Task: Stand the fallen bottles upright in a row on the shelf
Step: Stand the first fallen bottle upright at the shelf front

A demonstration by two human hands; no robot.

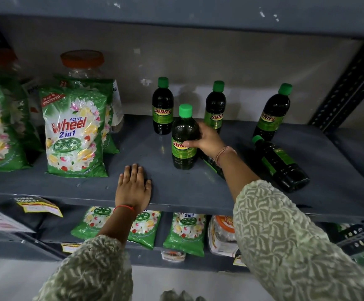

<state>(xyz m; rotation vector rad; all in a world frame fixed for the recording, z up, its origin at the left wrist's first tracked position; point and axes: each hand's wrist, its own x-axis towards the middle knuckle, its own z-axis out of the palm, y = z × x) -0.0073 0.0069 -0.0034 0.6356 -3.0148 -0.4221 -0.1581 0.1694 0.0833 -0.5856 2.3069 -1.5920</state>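
Right now, mid-task: right hand (209, 139) wrapped around the waist of one green-capped bottle (184, 137) at centre frame, fingers (200, 131) curled behind the dark body and thumb pressed across the yellow-green label, bottle upright with its base on the grey shelf (176, 192). Left hand (133, 185) flat on the shelf's front edge at lower centre, fingers spread, holding nothing, apparently bracing. Three more bottles already upright along the back: one (162, 106) just behind and left of the held bottle, one (215, 105) behind the right hand, one (272, 112) toward the right. Still down: one fallen bottle (282, 165) at right of frame, cap toward the back, base toward the front edge; another dark bottle (212, 164) on its side under the right wrist, mostly hidden. Detergent packets (75, 132) at left of frame, well apart from the bottles. Step in hand, by the look of it: placing the held bottle into the row, which sits forward of the three standing ones. Next move probably: sliding it back into the gap between the first two upright bottles, releasing without a wobble, then reaching for the bottle under the wrist. Care needed with the sleeve near the fallen bottles and with neighbouring caps when letting go.
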